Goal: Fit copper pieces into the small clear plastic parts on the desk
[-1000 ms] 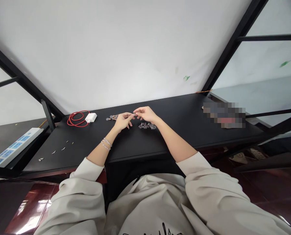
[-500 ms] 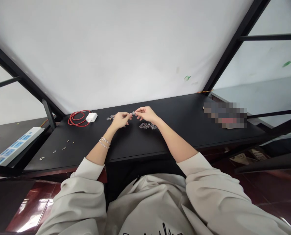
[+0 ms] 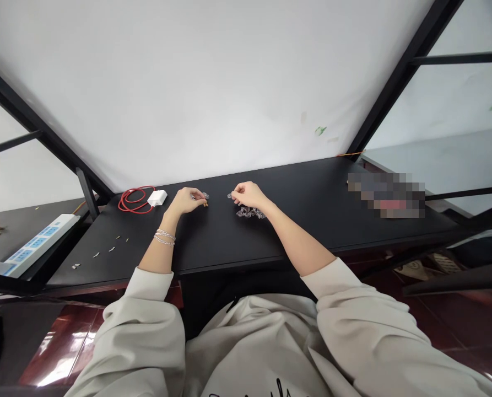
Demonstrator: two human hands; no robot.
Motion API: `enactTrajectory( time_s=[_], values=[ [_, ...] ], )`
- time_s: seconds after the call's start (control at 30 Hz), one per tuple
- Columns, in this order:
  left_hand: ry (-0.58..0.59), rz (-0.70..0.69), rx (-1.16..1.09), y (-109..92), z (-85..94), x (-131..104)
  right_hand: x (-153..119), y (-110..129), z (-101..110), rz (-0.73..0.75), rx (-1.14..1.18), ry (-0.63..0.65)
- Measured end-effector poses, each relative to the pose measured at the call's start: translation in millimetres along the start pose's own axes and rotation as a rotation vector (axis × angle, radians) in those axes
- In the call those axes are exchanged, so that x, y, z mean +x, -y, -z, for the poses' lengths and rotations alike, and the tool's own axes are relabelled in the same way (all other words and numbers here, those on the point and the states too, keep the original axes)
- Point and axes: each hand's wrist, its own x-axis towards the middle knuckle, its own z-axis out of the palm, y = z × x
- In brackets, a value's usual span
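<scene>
**Both hands on small clear parts at back of black desk**

L hand [image 3: 184, 200], centre-left of frame, rests on the black desk [image 3: 312, 220] w/ fingers curled down onto a few small clear pieces [image 3: 202, 196] lying just right of it; fingertips pinched together at them, but whether one is actually gripped – can't tell, too small. Silver bracelets [image 3: 163, 237] on that wrist.

R hand [image 3: 248, 194], just right of centre, held slightly off the surface, thumb & forefinger closed on one tiny clear part [image 3: 230, 195] sticking out at its left side. The 2 hands are apart, bare desk between them.

Directly below R hand in frame: cluster of clear parts [image 3: 250, 213] on the desk, just beside the wrist.

Left of L hand: white charger [image 3: 157, 197] w/ coiled red cable [image 3: 132, 199] touching it. Lower left of desk: scatter of small pale bits [image 3: 105, 251]. Far left, on a separate surface: white power strip [image 3: 34, 242]. Right side, blurred-out patch on the desk, content unreadable. Cream sleeves fill bottom of frame.
</scene>
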Motion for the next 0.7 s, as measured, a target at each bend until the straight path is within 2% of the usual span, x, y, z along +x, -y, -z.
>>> enactTrajectory(
  time_s=[0.2,0.37,0.5,0.6,0.7],
  values=[
    [0.064,-0.025,0.041,-4.6,-5.6,0.6,-0.9,-0.2,-1.8,0.012,-0.014,-0.027],
    [0.02,-0.049,-0.001,-9.5,-9.7,1.3,2.0,-2.0,-3.0,-0.003,0.257,-0.102],
    [-0.004,0.038,-0.236,-19.3,-11.3,-2.6,1.4,1.1,-0.9,-0.021,0.389,-0.127],
    [0.029,0.1,-0.48,-28.6,-14.8,-5.7,1.0,2.5,0.7,-0.027,0.359,-0.122],
    [0.04,0.078,-0.592,-37.1,-19.7,-7.8,1.6,2.4,0.9,-0.008,0.31,-0.142]
  ],
)
